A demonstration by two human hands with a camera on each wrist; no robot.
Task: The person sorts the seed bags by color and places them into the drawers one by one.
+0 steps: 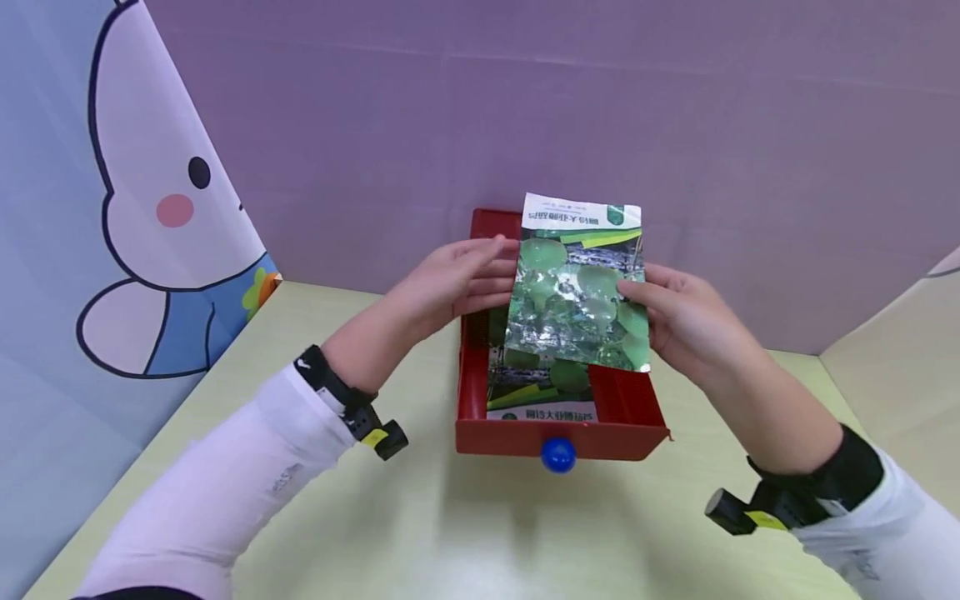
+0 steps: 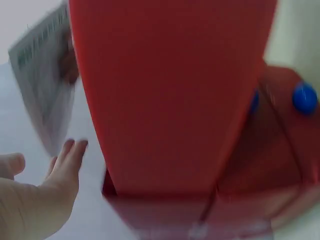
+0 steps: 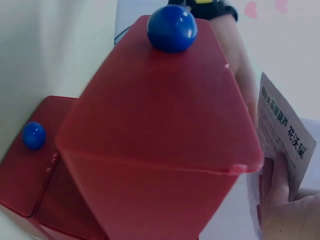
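Observation:
A shiny green seed packet (image 1: 577,283) is held upright above an open red drawer (image 1: 626,417) with a blue knob (image 1: 558,454). My right hand (image 1: 678,321) pinches the packet's right edge, thumb on the front and fingers behind. The right wrist view shows those fingers (image 3: 280,200) on the packet's white printed back (image 3: 285,135). My left hand (image 1: 468,283) has straight fingers at the packet's left edge. In the left wrist view the left fingers (image 2: 65,160) lie flat, a little apart from the blurred packet (image 2: 45,75). A second, similar packet (image 1: 540,400) lies flat inside the drawer.
The drawer sits on a pale green table (image 1: 420,533), against a purple back wall (image 1: 600,108). A cartoon panel (image 1: 112,208) stands on the left. In the right wrist view a second blue knob (image 3: 33,135) sits on another red panel (image 3: 30,170) beside the drawer (image 3: 160,130).

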